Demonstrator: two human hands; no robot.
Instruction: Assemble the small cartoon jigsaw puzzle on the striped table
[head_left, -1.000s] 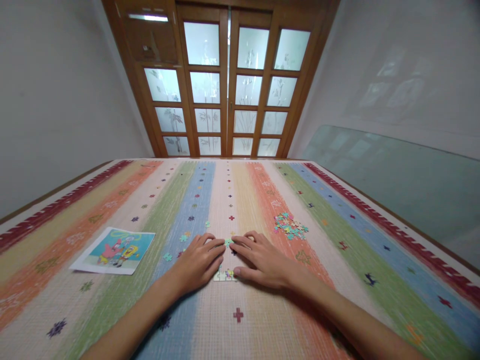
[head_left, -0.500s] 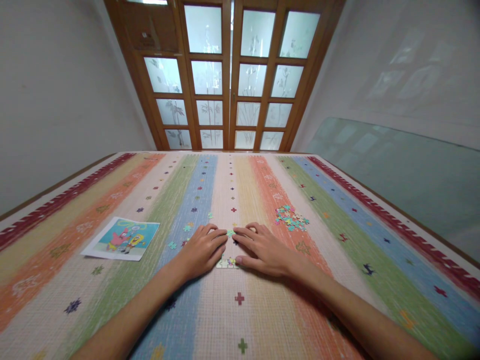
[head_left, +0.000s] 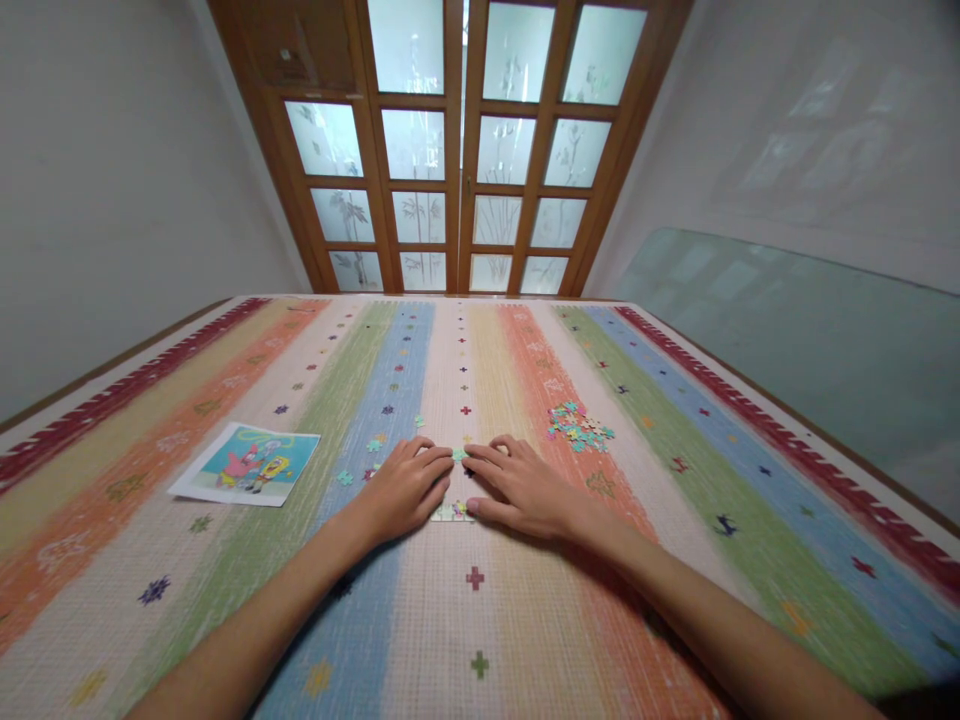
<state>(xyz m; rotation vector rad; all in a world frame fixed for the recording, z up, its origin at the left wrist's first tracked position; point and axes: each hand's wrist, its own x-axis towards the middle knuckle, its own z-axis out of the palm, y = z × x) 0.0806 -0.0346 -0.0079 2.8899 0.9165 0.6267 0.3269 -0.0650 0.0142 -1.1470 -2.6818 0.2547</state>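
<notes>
My left hand (head_left: 406,490) and my right hand (head_left: 520,489) lie palm down, side by side, on a striped rug (head_left: 480,620). Their fingertips almost meet over a small green puzzle piece (head_left: 458,455). Between the thumbs a short row of joined puzzle pieces (head_left: 451,513) shows; the rest of it is hidden under the hands. Whether either hand grips a piece I cannot tell. A few loose pieces (head_left: 369,452) lie just left of my left hand.
A heap of loose puzzle pieces (head_left: 578,426) sits to the right, beyond my right hand. A cartoon reference picture (head_left: 247,464) lies on the rug at the left. Wooden doors with frosted panes (head_left: 459,150) stand at the far end. A glass sheet (head_left: 787,350) leans against the right wall.
The hands have hardly shifted on the pieces. The view has tilted down a little, so the rug and the doors sit higher in the frame.
</notes>
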